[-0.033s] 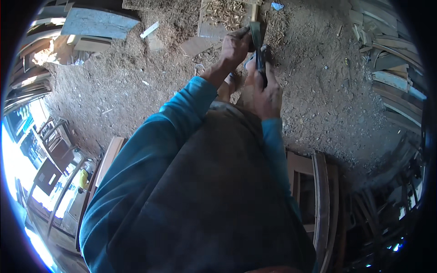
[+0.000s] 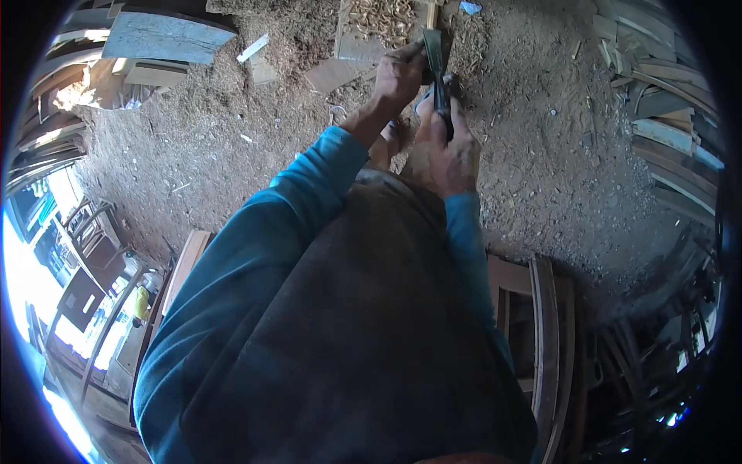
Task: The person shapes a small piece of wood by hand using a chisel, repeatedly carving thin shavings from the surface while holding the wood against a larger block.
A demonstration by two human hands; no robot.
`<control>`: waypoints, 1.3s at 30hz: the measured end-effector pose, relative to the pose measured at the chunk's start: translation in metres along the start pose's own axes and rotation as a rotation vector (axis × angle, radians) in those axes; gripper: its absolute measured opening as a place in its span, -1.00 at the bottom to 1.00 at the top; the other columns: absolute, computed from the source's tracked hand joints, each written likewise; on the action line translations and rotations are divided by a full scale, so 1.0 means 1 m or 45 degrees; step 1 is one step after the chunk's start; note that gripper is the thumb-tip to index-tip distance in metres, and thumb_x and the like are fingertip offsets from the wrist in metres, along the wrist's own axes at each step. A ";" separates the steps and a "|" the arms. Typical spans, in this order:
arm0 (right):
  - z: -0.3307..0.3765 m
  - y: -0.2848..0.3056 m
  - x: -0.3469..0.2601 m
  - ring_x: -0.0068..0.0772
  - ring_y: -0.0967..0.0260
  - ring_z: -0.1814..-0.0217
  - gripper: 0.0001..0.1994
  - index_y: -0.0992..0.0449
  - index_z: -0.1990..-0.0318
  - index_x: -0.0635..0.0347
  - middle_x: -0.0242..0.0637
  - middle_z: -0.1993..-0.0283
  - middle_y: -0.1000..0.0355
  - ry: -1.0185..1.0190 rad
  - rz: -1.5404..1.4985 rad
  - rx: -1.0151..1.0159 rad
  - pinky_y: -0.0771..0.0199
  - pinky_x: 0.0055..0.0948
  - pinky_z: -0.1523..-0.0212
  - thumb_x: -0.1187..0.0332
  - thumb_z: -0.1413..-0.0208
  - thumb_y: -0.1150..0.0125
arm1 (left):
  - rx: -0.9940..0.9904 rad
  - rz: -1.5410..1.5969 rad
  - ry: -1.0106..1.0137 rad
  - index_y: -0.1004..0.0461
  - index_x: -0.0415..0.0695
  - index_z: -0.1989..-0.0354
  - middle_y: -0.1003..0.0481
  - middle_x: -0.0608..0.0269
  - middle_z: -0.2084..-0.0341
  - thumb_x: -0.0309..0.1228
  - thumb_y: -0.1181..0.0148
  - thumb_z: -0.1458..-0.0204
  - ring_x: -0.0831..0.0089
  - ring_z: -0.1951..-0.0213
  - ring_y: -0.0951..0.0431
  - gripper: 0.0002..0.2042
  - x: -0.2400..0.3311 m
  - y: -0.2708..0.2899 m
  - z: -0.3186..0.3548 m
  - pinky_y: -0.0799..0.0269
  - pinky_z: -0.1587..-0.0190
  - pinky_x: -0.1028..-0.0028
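In both hands is a long dark tool that looks like a hand plane [image 2: 434,56], its broad end pointing away from me. My left hand [image 2: 399,77] is closed around its forward part, from the left side. My right hand [image 2: 454,153] grips the narrower near end. A pale strip of wood [image 2: 432,15] runs out beyond the broad end, in line with the tool; my hands and the tool hide where the two meet. Curled wood shavings [image 2: 386,22] lie on a board just left of the strip.
Loose flat boards [image 2: 340,75] lie on the dusty, chip-strewn floor ahead. Planks are stacked at the far left, with a grey-blue board [image 2: 166,37] on top. More lumber [image 2: 668,135] is piled at the right. Wooden frames [image 2: 545,332] stand close behind on my right.
The tool has slid slightly away from me along the wood strip. My right hand has moved forward with it, and the left hand has barely shifted.
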State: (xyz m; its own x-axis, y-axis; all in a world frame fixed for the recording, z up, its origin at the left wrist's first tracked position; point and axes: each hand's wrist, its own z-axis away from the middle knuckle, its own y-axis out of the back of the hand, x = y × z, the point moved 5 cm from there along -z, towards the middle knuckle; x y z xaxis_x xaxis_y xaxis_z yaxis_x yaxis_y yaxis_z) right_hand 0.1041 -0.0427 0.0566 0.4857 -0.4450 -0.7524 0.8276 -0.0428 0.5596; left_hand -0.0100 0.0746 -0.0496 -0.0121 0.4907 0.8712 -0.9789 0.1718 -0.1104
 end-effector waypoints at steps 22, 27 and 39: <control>0.034 -0.003 0.018 0.31 -0.50 -0.10 -0.49 -0.41 -0.26 0.35 0.30 -0.10 -0.48 -0.056 -0.258 -0.067 -0.52 0.01 -0.05 0.11 -0.36 -0.07 | 0.019 0.041 -0.139 -0.44 -0.26 -0.26 -0.60 0.29 0.29 -0.35 0.02 -0.43 0.57 0.30 -0.57 -0.65 0.000 -0.003 0.006 -0.56 0.24 0.50; 0.017 -0.008 0.030 0.32 -0.47 -0.16 -0.50 -0.42 -0.27 0.31 0.32 -0.16 -0.44 -0.039 -0.258 -0.031 -0.53 -0.01 -0.11 0.11 -0.35 -0.07 | 0.032 0.075 -0.073 -0.51 -0.20 -0.20 -0.57 0.36 0.41 -0.33 0.04 -0.44 0.61 0.45 -0.49 -0.68 0.011 -0.006 0.012 -0.44 0.42 0.52; 0.021 -0.017 0.022 0.29 -0.53 -0.07 -0.53 -0.43 -0.26 0.34 0.24 -0.04 -0.52 -0.021 -0.268 0.080 -0.52 -0.04 -0.06 0.14 -0.40 -0.04 | 0.217 -0.478 -0.186 -0.53 -0.20 -0.18 -0.65 0.13 0.35 -0.26 -0.02 -0.39 0.47 0.31 -0.62 -0.65 0.014 -0.004 0.010 -0.55 0.27 0.37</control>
State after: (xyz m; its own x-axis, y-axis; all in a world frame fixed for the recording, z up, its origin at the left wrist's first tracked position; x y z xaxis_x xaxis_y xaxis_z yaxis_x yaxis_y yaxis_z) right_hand 0.0947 -0.0699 0.0380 0.2987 -0.4347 -0.8496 0.8909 -0.1922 0.4116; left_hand -0.0085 0.0720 -0.0320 0.3346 0.2931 0.8956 -0.9403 0.1663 0.2969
